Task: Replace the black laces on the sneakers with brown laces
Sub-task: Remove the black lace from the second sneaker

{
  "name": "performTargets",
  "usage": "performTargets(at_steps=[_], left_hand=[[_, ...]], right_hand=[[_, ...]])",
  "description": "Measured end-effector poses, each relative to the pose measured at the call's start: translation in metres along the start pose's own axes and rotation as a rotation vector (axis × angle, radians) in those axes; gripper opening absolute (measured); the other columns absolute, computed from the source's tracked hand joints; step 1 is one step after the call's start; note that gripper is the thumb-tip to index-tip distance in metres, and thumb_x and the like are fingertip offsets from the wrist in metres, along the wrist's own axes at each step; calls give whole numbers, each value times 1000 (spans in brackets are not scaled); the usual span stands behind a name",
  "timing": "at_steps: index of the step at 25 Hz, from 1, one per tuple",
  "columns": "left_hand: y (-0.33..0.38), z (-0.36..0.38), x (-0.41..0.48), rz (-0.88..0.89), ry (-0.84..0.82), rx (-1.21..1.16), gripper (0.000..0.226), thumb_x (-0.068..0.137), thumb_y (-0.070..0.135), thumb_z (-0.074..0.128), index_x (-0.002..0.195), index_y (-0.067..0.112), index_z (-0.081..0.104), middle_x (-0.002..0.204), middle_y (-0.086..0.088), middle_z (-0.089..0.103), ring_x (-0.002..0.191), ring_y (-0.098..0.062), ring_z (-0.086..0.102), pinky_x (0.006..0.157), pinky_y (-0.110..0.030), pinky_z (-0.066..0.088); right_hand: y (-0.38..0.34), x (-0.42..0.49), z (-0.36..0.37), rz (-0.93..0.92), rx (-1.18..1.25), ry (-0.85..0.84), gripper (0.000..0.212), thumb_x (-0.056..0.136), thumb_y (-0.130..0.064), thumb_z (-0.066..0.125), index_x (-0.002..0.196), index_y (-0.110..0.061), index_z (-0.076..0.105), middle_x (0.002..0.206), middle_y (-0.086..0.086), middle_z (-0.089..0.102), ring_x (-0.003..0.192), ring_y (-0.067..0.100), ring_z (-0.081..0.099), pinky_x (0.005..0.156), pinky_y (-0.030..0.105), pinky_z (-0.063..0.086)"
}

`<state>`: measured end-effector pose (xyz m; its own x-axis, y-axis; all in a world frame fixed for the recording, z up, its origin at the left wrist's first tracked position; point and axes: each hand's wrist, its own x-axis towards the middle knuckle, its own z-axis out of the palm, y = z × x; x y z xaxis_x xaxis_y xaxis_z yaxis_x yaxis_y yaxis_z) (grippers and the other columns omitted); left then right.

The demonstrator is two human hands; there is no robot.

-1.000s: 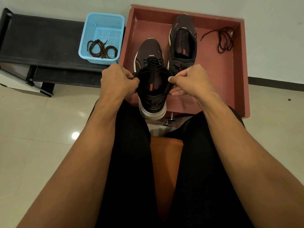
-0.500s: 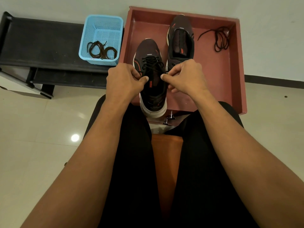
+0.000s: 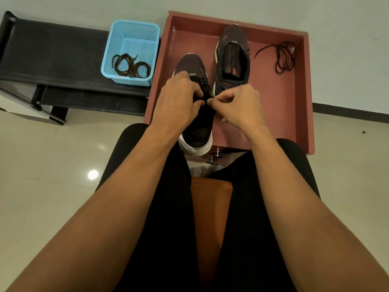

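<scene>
A shallow reddish-brown wooden tray [image 3: 303,98] with raised walls carries the shoes. The near dark sneaker with a white sole [image 3: 195,131] stands at the tray's near-left part, its heel overhanging the near edge toward the person's knees. The left hand [image 3: 179,100] and right hand [image 3: 240,106] meet over its tongue; the fingers [image 3: 212,101] of both are closed in a pinch on the black lace [image 3: 205,86] still threaded through the eyelets, thumb tips almost touching.

The second dark sneaker, unlaced with an orange-red lining [image 3: 232,60], lies just beside and beyond the first, its toe near the tray's far wall. A loose black shoelace [image 3: 283,57] is coiled in the far-right corner, well apart from both shoes. The right half of the tray floor is bare, giving open room beside the right hand.

Left of the tray, touching its left wall or nearly so, a light-blue perforated plastic basket [image 3: 130,32] sits on a black bench surface [image 3: 52,51] and holds the coiled brown laces [image 3: 130,66]. The floor [image 3: 42,165] is pale glossy tile with a lamp reflection; a pale wall runs behind. The person sits on an orange-brown seat [image 3: 210,207], legs in black.
</scene>
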<state>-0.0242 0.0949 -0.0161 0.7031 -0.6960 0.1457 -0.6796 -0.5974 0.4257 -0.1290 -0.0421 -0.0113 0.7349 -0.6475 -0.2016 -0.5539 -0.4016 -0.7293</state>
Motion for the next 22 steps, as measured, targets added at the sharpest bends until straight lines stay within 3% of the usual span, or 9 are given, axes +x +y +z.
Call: performTargets(at_steps=[6, 8, 11, 15, 19, 22], left_hand=[[-15, -10, 3, -129, 33, -219, 12, 87, 36, 83, 95, 28, 83, 78, 13, 62, 64, 1, 54, 65, -8, 36], [-26, -18, -1, -197, 81, -321, 13, 86, 37, 83, 94, 27, 83, 79, 14, 71, 64, 1, 62, 69, -11, 46], [-40, -25, -4, -299, 159, -451, 15, 85, 40, 82, 93, 28, 82, 77, 13, 75, 67, -6, 72, 73, -29, 61], [-46, -24, -2, -476, 193, -614, 13, 93, 29, 78, 94, 16, 78, 74, 2, 78, 58, -13, 72, 57, -32, 60], [-50, -18, 0, -606, 144, -691, 24, 98, 26, 73, 102, 2, 74, 79, -6, 79, 58, -15, 72, 54, -29, 58], [-48, -17, -1, -644, 88, -694, 25, 100, 28, 71, 104, 4, 69, 84, -10, 79, 59, -18, 74, 54, -31, 59]], right_hand=[[6, 6, -4, 51, 87, -37, 11, 87, -32, 83, 77, -27, 83, 64, -4, 75, 65, 11, 76, 74, 41, 67], [7, 7, -6, 62, 92, -40, 12, 87, -32, 83, 77, -26, 82, 64, -4, 75, 64, 10, 76, 76, 40, 66], [7, 7, -7, 76, 99, -49, 12, 87, -32, 83, 77, -27, 82, 63, -5, 75, 63, 9, 75, 77, 39, 66], [6, 8, -7, 81, 107, -62, 13, 86, -32, 84, 75, -26, 81, 63, -5, 75, 65, 10, 76, 78, 41, 66], [5, 6, -8, 71, 106, -67, 13, 86, -33, 84, 75, -26, 81, 63, -4, 75, 64, 10, 76, 76, 40, 67], [4, 5, -8, 52, 90, -59, 13, 85, -35, 85, 76, -26, 81, 63, -5, 75, 61, 9, 74, 72, 37, 66]])
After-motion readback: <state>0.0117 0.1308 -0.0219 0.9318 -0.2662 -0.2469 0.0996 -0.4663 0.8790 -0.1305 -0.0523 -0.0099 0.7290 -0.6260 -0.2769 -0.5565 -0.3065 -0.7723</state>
